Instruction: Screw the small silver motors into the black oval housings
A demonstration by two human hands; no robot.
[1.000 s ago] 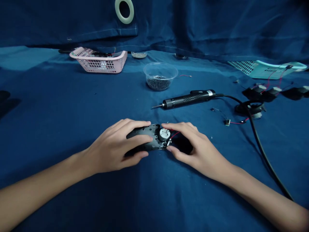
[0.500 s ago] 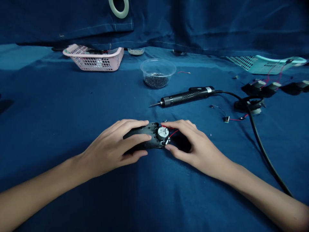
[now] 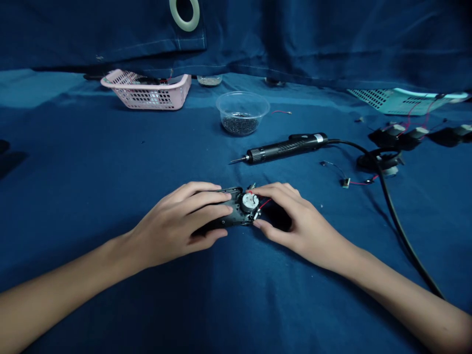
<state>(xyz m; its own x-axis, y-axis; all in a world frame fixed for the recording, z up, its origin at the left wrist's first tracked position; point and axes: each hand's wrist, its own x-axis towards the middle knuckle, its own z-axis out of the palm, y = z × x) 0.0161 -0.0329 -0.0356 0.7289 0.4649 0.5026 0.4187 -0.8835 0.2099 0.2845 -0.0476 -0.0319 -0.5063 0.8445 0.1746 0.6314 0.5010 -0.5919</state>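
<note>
Change over the last second: left hand point(image 3: 167, 226) has shifted its fingers over the elongated black plastic shell point(image 3: 235, 217), with one more fingertip now lying across it. Reads as a firmer steadying hold; the white-topped round motor-like part point(image 3: 250, 201) looks seated in the same spot at the shell's right end. Left fingers grip the shell across its width, thumb along the near side. Right hand point(image 3: 295, 211) has index finger and thumb closed around the shell's motor end, thin red wire point(image 3: 266, 202) running toward the palm; its other fingers mostly hidden, can't tell how they sit. Shell is mid-table, between the hands, on the blue cloth-covered table point(image 3: 236, 295). Containers: pink perforated plastic basket point(image 3: 151, 101) toward the table's far-left corner, dark parts and a bit of red inside. Clear round plastic tub point(image 3: 223, 112) near the middle of the far edge, small dark bits point(image 3: 241, 125) in the bottom, too small to identify. Smaller clear tub point(image 3: 209, 77) behind it, pale contents, partly covered by the dark blue curtain point(image 3: 110, 29). Teal perforated plastic basket point(image 3: 409, 107) toward the far-right corner, red wires at its rim; contents mostly hidden.
</note>
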